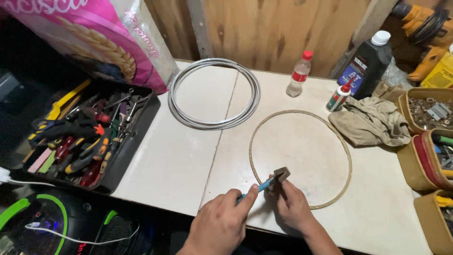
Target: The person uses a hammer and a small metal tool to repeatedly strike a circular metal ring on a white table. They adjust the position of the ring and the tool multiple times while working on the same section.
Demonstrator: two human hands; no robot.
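Our left hand (222, 222) comes up from the near edge of the white table (184, 165), fingers curled shut around a blue-handled tool (258, 187) whose shaft slants up and to the right toward a small dark block (281, 174). Our right hand (293, 207) sits just right of it, wrist angled in from the lower right, fingertips pinched together on that block and holding it at the near-left arc of a thin brass-coloured ring (300, 158). The ring lies flat on the table, and we take it as our landmark. The tip of the tool meets the block just where the block touches the ring; whether the block grips the ring itself, we cannot tell. Beyond the ring to the left lies a coil of grey cable (214, 93). Behind the ring stands a clear bottle with a red cap (299, 74), and to its far right a small glue bottle (339, 97) and a dark oil bottle (368, 65). A crumpled beige rag (370, 122) lies right of the ring. Well left of the ring, off the table's edge, a black tray of hand tools (89, 137) rests.
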